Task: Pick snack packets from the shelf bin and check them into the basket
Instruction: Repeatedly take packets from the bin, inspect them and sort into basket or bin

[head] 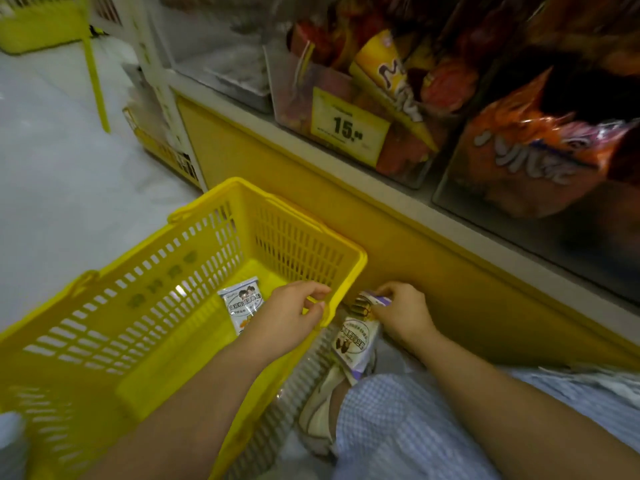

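Note:
A yellow plastic basket [194, 258] stands on the floor at lower left. Inside it lies one white snack packet [242, 303]. My left hand [291, 317] grips the basket's near right rim, fingers curled over the edge. Just right of the basket, my right hand [403, 315] pinches the top of a white and purple snack packet [356, 337], which hangs outside the basket above my shoe. Clear shelf bins [346, 109] at upper right hold orange, red and yellow snack bags.
A yellow price tag [348, 126] reading 15 hangs on the middle bin. Below the bins runs the yellow shelf base [415, 244]. A yellow stand [93, 64] is at top left on the pale floor [62, 188]. My shoe [318, 410] and checked trouser leg [398, 427] are at the bottom.

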`<action>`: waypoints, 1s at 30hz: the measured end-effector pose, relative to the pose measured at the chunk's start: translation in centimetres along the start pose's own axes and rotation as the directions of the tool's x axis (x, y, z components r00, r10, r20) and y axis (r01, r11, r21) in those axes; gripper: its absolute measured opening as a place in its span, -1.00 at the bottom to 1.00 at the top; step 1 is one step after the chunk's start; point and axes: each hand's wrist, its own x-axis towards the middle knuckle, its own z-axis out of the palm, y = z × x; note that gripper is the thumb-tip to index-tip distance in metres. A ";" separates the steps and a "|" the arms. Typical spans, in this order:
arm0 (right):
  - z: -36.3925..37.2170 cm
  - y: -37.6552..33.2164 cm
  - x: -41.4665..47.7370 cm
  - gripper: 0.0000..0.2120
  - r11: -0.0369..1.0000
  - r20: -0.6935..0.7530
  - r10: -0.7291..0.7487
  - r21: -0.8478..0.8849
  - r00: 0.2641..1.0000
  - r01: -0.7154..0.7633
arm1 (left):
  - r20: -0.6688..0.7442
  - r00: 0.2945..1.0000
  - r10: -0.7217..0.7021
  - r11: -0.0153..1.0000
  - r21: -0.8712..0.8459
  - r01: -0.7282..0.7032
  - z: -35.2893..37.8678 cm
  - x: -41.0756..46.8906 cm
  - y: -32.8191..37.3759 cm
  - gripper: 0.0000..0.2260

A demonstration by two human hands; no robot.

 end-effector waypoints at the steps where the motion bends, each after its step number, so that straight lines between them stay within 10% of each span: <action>1: -1.3 -0.6 -1.0 -0.80 1.000 -0.009 -0.028 -0.014 1.000 0.028 | -0.001 1.000 0.008 1.000 0.010 -0.008 -0.3 -0.4 0.6 -0.75; 9: -12.2 -8.8 -9.1 -0.80 0.917 -0.085 -0.388 -0.134 0.918 0.375 | -0.005 1.000 0.028 0.998 0.050 -0.028 -4.4 -3.3 7.0 -0.67; 15: -16.9 -17.2 -13.6 -0.73 0.720 -0.424 -0.357 0.444 0.833 0.534 | -0.206 0.969 -0.138 0.846 -0.534 0.007 -12.0 -5.3 11.5 -0.44; 18: -16.5 -20.2 -14.5 -0.64 0.512 -0.340 -0.349 0.711 0.873 0.482 | -0.232 0.971 -0.062 0.642 -0.754 -0.140 -15.3 -6.6 12.8 -0.79; 21: -15.8 -22.1 -14.3 -0.52 0.503 -0.163 -0.453 0.765 0.876 0.402 | -0.360 0.931 -0.065 0.545 -0.794 -0.269 -18.4 -7.5 13.0 -0.70; 25: -16.1 -23.3 -12.5 -0.19 0.609 -0.037 -0.516 0.687 0.856 0.397 | -0.342 0.940 -0.021 0.721 -0.656 -0.223 -21.2 -7.8 12.2 -0.61; 30: -15.9 -24.1 -10.4 -0.55 0.694 0.085 -0.668 0.431 0.740 0.577 | -0.252 0.966 0.058 0.909 -0.387 -0.155 -20.7 -6.4 11.4 -0.60</action>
